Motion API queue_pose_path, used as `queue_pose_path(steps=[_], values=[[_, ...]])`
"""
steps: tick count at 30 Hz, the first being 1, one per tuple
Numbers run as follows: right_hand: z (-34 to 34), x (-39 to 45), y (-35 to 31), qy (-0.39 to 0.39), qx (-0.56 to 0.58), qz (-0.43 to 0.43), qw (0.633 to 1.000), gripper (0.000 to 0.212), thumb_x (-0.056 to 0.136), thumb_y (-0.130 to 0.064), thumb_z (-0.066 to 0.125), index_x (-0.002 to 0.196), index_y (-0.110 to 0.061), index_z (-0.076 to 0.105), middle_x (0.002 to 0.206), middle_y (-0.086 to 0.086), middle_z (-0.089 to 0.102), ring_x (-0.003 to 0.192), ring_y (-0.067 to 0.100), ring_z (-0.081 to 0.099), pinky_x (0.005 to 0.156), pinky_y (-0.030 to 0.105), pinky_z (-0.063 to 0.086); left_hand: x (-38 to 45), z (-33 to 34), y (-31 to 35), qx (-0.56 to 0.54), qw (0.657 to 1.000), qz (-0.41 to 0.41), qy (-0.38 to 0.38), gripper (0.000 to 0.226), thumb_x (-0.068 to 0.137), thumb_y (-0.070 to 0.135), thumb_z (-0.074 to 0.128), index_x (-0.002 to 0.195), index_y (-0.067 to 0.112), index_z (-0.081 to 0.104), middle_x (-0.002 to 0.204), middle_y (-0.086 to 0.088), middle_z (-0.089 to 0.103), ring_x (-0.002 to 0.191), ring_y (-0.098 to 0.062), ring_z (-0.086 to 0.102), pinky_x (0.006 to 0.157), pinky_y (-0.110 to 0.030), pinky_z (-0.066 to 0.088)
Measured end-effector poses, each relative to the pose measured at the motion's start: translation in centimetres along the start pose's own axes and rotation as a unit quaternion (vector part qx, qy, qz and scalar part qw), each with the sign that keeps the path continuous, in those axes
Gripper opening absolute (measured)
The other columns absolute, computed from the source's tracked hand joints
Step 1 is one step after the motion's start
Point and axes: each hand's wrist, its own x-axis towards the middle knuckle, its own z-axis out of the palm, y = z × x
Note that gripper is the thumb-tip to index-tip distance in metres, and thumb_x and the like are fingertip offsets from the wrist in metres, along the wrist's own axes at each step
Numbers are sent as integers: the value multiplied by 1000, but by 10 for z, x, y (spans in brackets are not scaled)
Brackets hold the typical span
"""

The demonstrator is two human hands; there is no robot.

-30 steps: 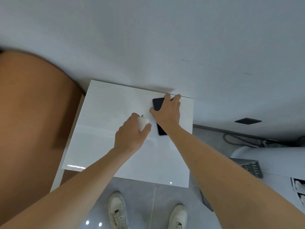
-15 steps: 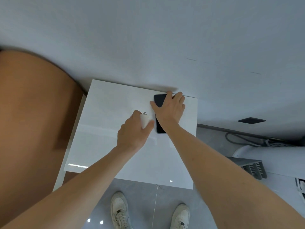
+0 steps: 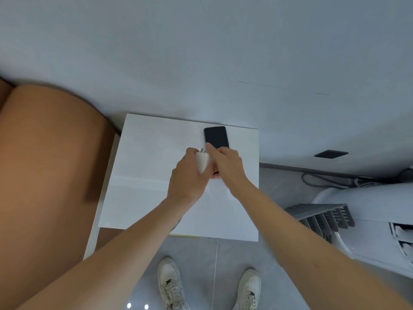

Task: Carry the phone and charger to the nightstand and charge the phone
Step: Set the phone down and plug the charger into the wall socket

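Note:
A black phone [image 3: 216,137] lies flat, screen up, near the back right edge of the white nightstand [image 3: 156,139]. My left hand [image 3: 187,177] is shut on a white charger plug [image 3: 202,161], whose metal prongs point away from me. My right hand [image 3: 228,166] is off the phone, just in front of it. It presses against the charger from the right, with one finger stretched past the prongs. A small dark bit shows under that hand; whether the hand grips anything is hidden. No cable is visible.
A brown padded bed end [image 3: 49,164] borders the nightstand on the left. On the right stands a white appliance with a grey grille [image 3: 357,211], with cables [image 3: 324,179] on the floor behind it. A dark socket [image 3: 330,153] sits low on the wall. My shoes [image 3: 169,285] are below.
My right hand has lifted off the phone and drawn back to the charger in my left hand. The phone now lies uncovered on the nightstand.

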Motion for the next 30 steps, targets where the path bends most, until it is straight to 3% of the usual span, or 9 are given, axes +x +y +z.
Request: queue_pose_path(steps=[3, 8, 12, 15, 18, 20, 23, 27, 30], values=[[-17, -24, 3, -43, 73, 34, 996, 61, 81, -56, 75, 97, 4, 74, 101, 16, 78, 94, 28, 77, 71, 38, 68, -14, 3, 11, -9, 1000, 18, -6, 37, 90, 62, 56, 107, 31, 43, 86, 18, 61, 76, -2, 63, 59, -27, 52], [-47, -49, 10, -48, 98, 28, 994, 35, 88, -36, 79, 94, -2, 74, 95, 13, 77, 83, 21, 74, 66, 28, 63, -39, 18, 33, -71, 997, 39, -19, 39, 87, 48, 68, 116, 27, 53, 105, 10, 67, 91, -11, 68, 72, -33, 58], [-78, -53, 20, -41, 197, 60, 978, 34, 95, -34, 74, 107, -3, 73, 102, 20, 78, 87, 32, 76, 84, 39, 64, -59, 40, 43, -124, 990, 38, -48, 45, 84, 40, 80, 118, 32, 52, 101, 17, 63, 92, -5, 64, 70, -21, 49], [-111, -54, 34, -39, 338, 96, 935, 34, 101, -29, 68, 117, 1, 65, 107, 22, 77, 98, 39, 78, 92, 49, 63, -77, 62, 47, -104, 993, 17, -52, 43, 85, 52, 75, 117, 32, 56, 90, 9, 65, 79, -5, 64, 63, -20, 43], [-147, -61, 50, -48, 422, 107, 899, 36, 105, -28, 60, 127, 0, 57, 103, 22, 73, 89, 35, 76, 85, 48, 63, -97, 84, 53, -103, 993, 18, -52, 25, 89, 54, 67, 92, 30, 63, 69, 9, 59, 57, -3, 54, 57, -22, 38], [-171, -65, 62, -45, 459, 111, 880, 37, 108, -24, 56, 136, -1, 51, 108, 22, 67, 85, 33, 72, 84, 47, 62, -110, 97, 58, -87, 994, 37, -56, 31, 93, 52, 63, 74, 28, 62, 60, 9, 53, 52, -4, 47, 56, -24, 36], [-203, -69, 78, -36, 482, 116, 867, 31, 106, -19, 59, 132, -3, 52, 105, 22, 60, 79, 29, 65, 77, 43, 62, -127, 111, 64, -52, 995, 50, -65, 37, 95, 51, 62, 71, 22, 64, 59, 7, 53, 54, -7, 45, 58, -28, 39], [-239, -67, 98, -13, 424, 117, 898, 37, 94, -12, 77, 123, -9, 55, 102, 15, 55, 68, 17, 57, 45, 22, 52, -140, 117, 69, -34, 993, 63, -97, 38, 88, 52, 71, 66, 22, 65, 56, 7, 54, 55, -10, 45, 59, -31, 39], [-264, -61, 115, 22, 329, 88, 940, 44, 91, -6, 77, 125, -10, 49, 103, 13, 56, 67, 15, 56, 41, 19, 41, -147, 112, 61, -31, 987, 78, -135, 34, 83, 48, 78, 64, 22, 65, 55, 9, 53, 54, -9, 44, 58, -30, 37]])
